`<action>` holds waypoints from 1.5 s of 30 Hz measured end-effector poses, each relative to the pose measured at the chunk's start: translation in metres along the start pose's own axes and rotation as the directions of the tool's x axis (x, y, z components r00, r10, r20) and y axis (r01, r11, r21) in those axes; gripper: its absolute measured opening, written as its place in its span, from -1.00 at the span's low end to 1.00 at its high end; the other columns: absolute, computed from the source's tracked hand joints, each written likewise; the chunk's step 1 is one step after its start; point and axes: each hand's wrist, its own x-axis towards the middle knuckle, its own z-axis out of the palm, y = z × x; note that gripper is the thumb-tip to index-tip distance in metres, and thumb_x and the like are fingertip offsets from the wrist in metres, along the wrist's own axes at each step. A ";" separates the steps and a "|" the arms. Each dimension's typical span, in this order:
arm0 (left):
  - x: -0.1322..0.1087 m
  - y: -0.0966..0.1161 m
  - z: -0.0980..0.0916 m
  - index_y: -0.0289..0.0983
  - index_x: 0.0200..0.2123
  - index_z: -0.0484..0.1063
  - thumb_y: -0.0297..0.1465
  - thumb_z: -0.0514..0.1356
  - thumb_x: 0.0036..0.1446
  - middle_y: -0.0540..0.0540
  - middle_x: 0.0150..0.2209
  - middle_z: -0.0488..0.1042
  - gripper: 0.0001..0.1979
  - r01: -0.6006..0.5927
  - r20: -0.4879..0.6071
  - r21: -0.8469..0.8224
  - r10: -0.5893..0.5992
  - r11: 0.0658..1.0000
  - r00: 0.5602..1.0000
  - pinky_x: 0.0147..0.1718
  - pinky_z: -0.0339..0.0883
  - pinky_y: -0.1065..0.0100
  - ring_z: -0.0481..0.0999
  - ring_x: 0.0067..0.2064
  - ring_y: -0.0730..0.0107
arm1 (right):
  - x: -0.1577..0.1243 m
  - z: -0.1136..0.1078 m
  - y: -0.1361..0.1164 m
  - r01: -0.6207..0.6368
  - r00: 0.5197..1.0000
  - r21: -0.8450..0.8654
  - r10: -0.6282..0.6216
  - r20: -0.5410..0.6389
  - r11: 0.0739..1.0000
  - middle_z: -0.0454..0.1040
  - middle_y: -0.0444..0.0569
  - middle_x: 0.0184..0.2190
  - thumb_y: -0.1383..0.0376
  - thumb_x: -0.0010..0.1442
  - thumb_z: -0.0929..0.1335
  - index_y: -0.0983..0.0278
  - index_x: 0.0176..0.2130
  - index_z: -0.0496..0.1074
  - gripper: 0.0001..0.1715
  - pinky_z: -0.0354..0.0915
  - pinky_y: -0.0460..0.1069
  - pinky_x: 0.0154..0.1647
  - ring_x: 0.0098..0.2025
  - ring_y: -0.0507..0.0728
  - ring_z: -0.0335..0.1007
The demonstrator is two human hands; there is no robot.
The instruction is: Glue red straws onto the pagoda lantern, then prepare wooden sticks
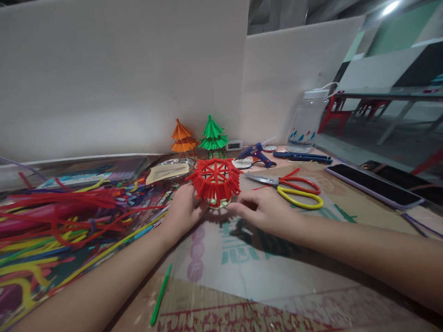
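Observation:
In the middle of the table a round red pipe-cleaner model (217,196) stands upright, its fringe sloping outward and spokes crossing its open top. Below the fringe shows a pale base. My left hand (184,206) closes on its left side, the thumb at the base and the other fingers partly hidden behind the fringe. From the right, my right hand (265,208) holds the lower edge with curled fingers and thumb. Scissors (297,190) with red and yellow handles lie just beyond my right hand. An orange tiered model (182,138) and a green tiered model (212,134) stand behind.
Loose pipe cleaners (69,216) are heaped at left. Along the back are a metal dish (173,168), a blue glue gun (256,154), pliers (308,157) and a water bottle (306,122). A phone (374,184) lies at right, a green stick (161,295) in front.

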 end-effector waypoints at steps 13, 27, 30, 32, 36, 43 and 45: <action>0.003 0.001 0.001 -0.25 -0.04 0.45 -0.30 0.15 0.22 -0.25 -0.03 0.58 -0.73 0.004 0.011 -0.034 -0.004 0.999 1.000 0.08 0.41 0.02 0.55 0.06 -0.01 | 0.007 0.025 -0.003 -0.255 0.966 0.879 0.145 0.213 0.404 0.35 -0.23 -0.53 -0.06 -0.03 0.59 0.26 -0.31 0.36 -0.42 0.24 -0.10 -0.52 -0.55 -0.05 0.21; 0.000 0.000 -0.001 -0.26 -0.03 0.42 -0.26 0.14 0.25 -0.27 -0.01 0.56 -0.71 0.005 0.016 -0.009 -0.005 1.000 1.000 0.05 0.41 0.01 0.55 0.04 -0.02 | 0.009 0.029 -0.002 -0.268 0.952 0.881 0.248 0.180 0.390 0.37 -0.25 -0.58 0.12 0.17 0.48 0.27 -0.38 0.32 -0.64 0.19 -0.13 -0.54 -0.62 -0.09 0.18; 0.000 0.001 -0.001 -0.28 -0.01 0.41 -0.25 0.14 0.25 -0.29 0.00 0.56 -0.69 0.001 0.014 -0.009 -0.001 1.000 1.000 0.04 0.41 0.00 0.54 0.04 -0.03 | 0.009 0.030 -0.003 -0.264 0.951 0.876 0.259 0.167 0.403 0.36 -0.25 -0.59 0.11 0.21 0.46 0.27 -0.39 0.31 -0.64 0.20 -0.12 -0.55 -0.62 -0.08 0.17; 0.000 0.002 -0.002 -0.28 0.00 0.41 -0.26 0.14 0.24 -0.29 0.02 0.56 -0.69 0.000 0.012 -0.010 0.000 1.000 1.000 0.04 0.41 0.00 0.54 0.04 -0.04 | 0.008 0.031 -0.003 -0.264 0.952 0.873 0.255 0.169 0.409 0.35 -0.26 -0.60 0.10 0.22 0.45 0.27 -0.40 0.31 -0.64 0.21 -0.12 -0.55 -0.62 -0.08 0.17; 0.000 0.003 -0.003 -0.27 0.00 0.41 -0.28 0.14 0.23 -0.28 0.02 0.56 -0.69 0.005 0.007 -0.015 -0.005 1.000 1.000 0.05 0.41 -0.01 0.53 0.05 -0.05 | 0.008 0.032 -0.002 -0.266 0.952 0.867 0.254 0.169 0.421 0.34 -0.25 -0.60 0.09 0.24 0.43 0.27 -0.41 0.31 -0.63 0.21 -0.12 -0.55 -0.62 -0.08 0.19; 0.000 0.001 -0.002 -0.28 0.01 0.42 -0.28 0.14 0.25 -0.29 0.02 0.55 -0.69 0.003 0.023 -0.064 -0.001 0.998 1.000 0.09 0.38 -0.04 0.53 0.07 -0.04 | 0.010 0.030 0.001 -0.294 0.947 0.835 0.263 0.186 0.466 0.37 -0.25 -0.60 0.08 0.20 0.46 0.25 -0.39 0.32 -0.63 0.22 -0.13 -0.57 -0.63 -0.07 0.21; 0.000 0.001 -0.002 -0.27 0.04 0.41 -0.27 0.14 0.27 -0.28 0.00 0.56 -0.67 0.006 0.027 -0.084 -0.004 0.996 1.000 0.09 0.39 -0.03 0.53 0.07 -0.03 | 0.008 0.025 0.002 -0.350 0.935 0.751 0.259 0.243 0.560 0.39 -0.21 -0.59 0.06 0.22 0.45 0.25 -0.40 0.33 -0.62 0.20 -0.12 -0.58 -0.62 -0.06 0.24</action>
